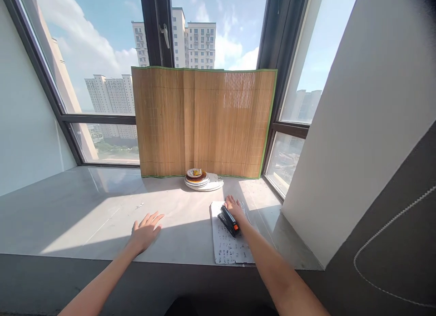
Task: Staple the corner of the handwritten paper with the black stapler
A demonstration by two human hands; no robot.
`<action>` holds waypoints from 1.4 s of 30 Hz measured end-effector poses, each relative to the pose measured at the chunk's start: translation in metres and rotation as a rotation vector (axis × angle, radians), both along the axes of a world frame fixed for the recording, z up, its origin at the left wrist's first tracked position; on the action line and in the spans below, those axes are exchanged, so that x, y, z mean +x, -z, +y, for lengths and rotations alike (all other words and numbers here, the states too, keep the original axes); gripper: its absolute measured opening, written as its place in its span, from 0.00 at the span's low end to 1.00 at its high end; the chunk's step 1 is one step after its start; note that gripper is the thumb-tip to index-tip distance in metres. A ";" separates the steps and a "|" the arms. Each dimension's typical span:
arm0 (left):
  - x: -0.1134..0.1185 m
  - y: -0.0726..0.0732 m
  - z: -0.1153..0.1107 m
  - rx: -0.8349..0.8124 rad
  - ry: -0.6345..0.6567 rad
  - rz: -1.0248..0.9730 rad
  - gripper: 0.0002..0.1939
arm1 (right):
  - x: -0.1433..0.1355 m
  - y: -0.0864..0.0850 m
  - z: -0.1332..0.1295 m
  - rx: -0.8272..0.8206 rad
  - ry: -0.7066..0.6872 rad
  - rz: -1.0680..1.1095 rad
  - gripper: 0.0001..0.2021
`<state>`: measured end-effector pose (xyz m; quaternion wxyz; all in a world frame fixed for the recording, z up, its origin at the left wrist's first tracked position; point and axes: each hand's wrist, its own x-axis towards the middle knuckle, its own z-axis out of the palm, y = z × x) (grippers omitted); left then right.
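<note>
My left hand (146, 234) is over the pale sill, palm down with its fingers spread, holding nothing. Toward the right, my right hand (235, 208) rests at the upper part of a sheet of paper (230, 252) covered in handwriting, fingers stretched forward. Just beside that hand, on the paper, lies a black stapler (229, 220) with an orange patch at its near end. Its two arms look spread apart. Whether my right hand touches the stapler I cannot tell.
A stack of small plates (197, 177) stands on a white oval board (216, 183) at the back. Behind it a bamboo mat (204, 123) leans upright against the window. The sill (112, 225) ends at a front edge, and a white wall (344, 139) slants on the right.
</note>
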<state>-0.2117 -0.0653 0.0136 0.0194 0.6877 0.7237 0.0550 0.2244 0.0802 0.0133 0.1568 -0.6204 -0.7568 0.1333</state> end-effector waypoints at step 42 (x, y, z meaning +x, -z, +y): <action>0.207 0.000 -0.007 0.011 0.329 -0.254 0.33 | -0.021 -0.006 -0.042 0.245 0.050 0.369 0.26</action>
